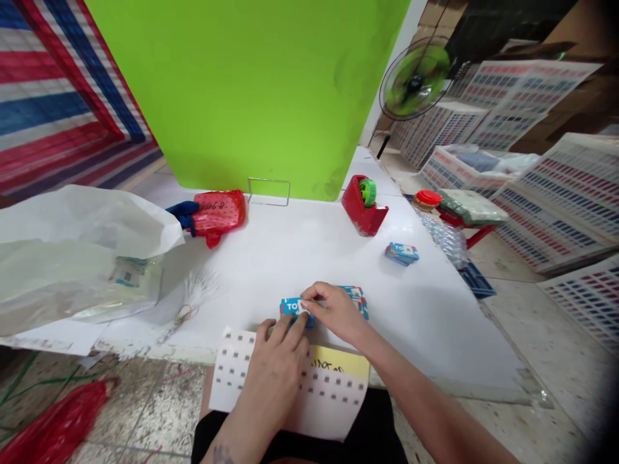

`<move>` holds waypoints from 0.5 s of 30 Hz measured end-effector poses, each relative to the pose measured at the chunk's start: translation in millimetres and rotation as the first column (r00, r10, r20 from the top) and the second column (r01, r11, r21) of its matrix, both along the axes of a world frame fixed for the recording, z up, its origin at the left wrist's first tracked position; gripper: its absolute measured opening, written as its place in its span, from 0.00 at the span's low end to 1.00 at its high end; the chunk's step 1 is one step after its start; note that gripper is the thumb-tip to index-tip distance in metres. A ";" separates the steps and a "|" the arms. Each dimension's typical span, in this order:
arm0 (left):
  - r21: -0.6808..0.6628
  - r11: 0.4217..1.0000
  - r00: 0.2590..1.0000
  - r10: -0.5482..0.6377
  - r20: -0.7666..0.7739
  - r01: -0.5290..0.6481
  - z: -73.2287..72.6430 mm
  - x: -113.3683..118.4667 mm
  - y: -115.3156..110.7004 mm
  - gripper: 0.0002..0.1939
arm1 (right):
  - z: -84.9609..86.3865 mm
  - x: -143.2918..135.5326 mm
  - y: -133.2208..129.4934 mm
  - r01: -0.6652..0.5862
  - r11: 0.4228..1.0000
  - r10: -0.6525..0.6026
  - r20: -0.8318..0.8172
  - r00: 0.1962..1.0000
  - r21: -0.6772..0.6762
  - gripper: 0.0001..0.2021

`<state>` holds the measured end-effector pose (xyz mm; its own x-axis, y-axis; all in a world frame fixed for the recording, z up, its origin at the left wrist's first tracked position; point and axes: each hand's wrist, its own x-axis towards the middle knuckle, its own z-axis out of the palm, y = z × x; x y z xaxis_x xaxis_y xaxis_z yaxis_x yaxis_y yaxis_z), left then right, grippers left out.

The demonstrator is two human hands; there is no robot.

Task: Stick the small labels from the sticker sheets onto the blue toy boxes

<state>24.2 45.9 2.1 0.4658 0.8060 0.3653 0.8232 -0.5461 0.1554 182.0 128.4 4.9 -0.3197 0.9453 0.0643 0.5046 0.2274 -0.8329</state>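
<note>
We logged a pale plastic bag at the left with a printed packet inside, and a red tape dispenser holding a green roll. Beyond the table, a white basket held bagged goods. We found the blue card at the near edge, lying flat, its long axis running left to right, lettering upright to us. The left hand had its fingers slightly apart, tips at the card's lower edge; the right hand had thumb and forefinger close together on its right part, but we could not tell whether they pinched anything. We noted a label sheet under the left hand and a card stack farther right. The white table met a green board; a fan stood beyond, right, over tiled floor.
</note>
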 end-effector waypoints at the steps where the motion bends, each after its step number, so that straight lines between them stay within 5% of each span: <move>1: 0.002 1.000 1.000 -0.001 0.004 0.001 -0.8 0.2 0.6 0.10 | 0.7 -0.2 -2.0 0.003 0.997 -0.004 0.017 1.000 0.080 0.03; 6: 0.032 0.999 1.000 0.004 0.026 -0.005 -0.3 -0.2 -1.8 0.08 | 7.7 -1.8 -12.6 0.019 0.917 -0.061 0.093 0.994 0.399 0.05; 15: -0.017 1.000 0.995 0.016 0.100 -0.014 3.3 -5.8 -34.0 0.05 | 23.2 6.2 -10.3 0.139 0.953 -0.125 -0.068 0.990 0.271 0.02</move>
<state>18.4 11.9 5.5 0.4153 0.8186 0.3967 0.8110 -0.5307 0.2461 188.2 118.1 28.1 -0.1836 0.9225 0.3394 0.5055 0.3848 -0.7723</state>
